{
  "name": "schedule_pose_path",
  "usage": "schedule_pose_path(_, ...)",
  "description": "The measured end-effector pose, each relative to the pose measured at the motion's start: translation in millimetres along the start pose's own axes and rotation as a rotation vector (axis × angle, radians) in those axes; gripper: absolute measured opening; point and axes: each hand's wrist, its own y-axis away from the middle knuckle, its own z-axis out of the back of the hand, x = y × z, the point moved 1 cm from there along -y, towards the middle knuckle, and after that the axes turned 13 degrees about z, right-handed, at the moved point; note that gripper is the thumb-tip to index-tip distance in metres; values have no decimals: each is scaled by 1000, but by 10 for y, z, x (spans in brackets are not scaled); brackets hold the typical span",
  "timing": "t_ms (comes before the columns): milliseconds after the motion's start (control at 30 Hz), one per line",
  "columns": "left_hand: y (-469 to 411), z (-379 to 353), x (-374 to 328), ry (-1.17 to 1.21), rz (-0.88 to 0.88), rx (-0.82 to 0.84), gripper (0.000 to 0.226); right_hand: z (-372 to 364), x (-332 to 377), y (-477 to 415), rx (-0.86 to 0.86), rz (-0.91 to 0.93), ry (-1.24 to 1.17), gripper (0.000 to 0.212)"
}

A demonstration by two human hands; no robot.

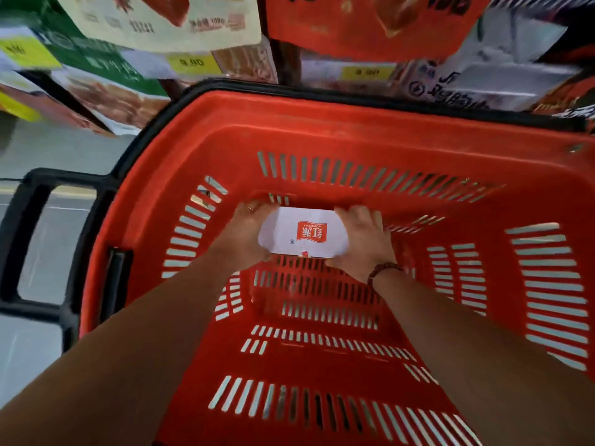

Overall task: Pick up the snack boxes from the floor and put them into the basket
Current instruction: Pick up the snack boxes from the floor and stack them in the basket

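Head view: looks straight down into a red basket (322,130) with slotted walls and a black rim; two bare arms reach in.
Floor (48,149): pale grey, at the far left beside the basket.
Handle (29,239): a black loop sticking out from the basket's left side.
Left hand (244,230): grips the left end of the snack box, fingers curled over its far edge.
Snack box (302,231): white with a red logo, held between both hands deep inside the basket near the far wall; whether it touches the bottom cannot be told.
Right hand (360,236): wraps round the box's right end.
Bracelet (384,272): dark beads on the right wrist.
Shelf packages (370,24): blurred, above the basket, with yellow price tags (192,62).
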Motion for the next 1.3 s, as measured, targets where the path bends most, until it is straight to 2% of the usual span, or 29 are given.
schedule_pose_path(100,-77,-162,64,16,25,12,91,-174,-73,-56,5,2,-22,99)
schedule_pose_path(200,-127,-287,83,-4,-24,-7,89,-305,-125,-81,29,12,-19,100)
schedule_pose_path(333,-196,-455,121,23,5,6,77,-421,-149,-66,31,-38,-81,100)
schedule_pose_path(467,-140,-498,133,-67,20,31,87,-433,-138,-3,71,-59,-91,101)
schedule_pose_path(633,107,-322,-10,-74,15,40,79,-172,-16,148,89,-38,-59,88)
schedule_pose_path(800,577,237,-389,11,-35,-34,62,499,220,516,-18,15,-74,72)
schedule_pose_path(1000,1231,1283,-988,168,-198,-185,39,1728,473,1123,-188,4,-136,68)
schedule_pose_path(1167,1798,2222,-1734,239,-283,-260,38,2776,713,1832,-385,-128,-233,66)
schedule_pose_path(1300,2241,2709,-2429,271,-319,-192,42,3513,733,2478,-546,-235,-257,66)
